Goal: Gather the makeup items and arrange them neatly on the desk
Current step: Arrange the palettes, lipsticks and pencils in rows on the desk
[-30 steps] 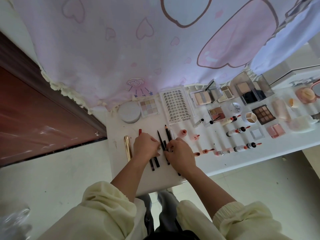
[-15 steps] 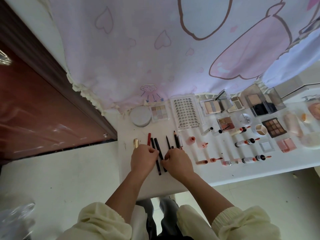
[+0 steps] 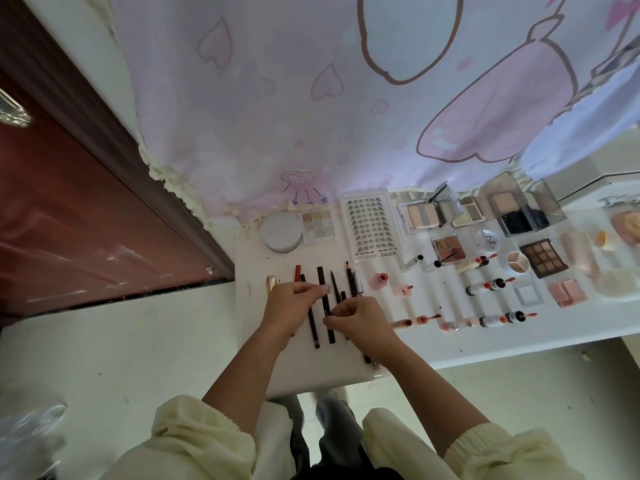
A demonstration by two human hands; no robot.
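The black pencil (image 3: 321, 276) lies lengthwise up the frame, left of centre (parallel to the neighbouring pencils (image 3: 313, 327)), with the left hand (image 3: 292, 304) pinching its upper part and the right hand (image 3: 362, 322) pinching lower down.

We see the left grip (image 3: 294, 304) and right grip (image 3: 362, 320) meeting over a row of pencils on the white surface (image 3: 311, 368). Both pinch the thick black pencil (image 3: 321, 277), the left higher up and the right lower down. A gold tube (image 3: 270, 282) lies just left of the left grip. Beyond the right grip lies a lash card (image 3: 372, 230), and to its right small lip tubes (image 3: 424, 319).
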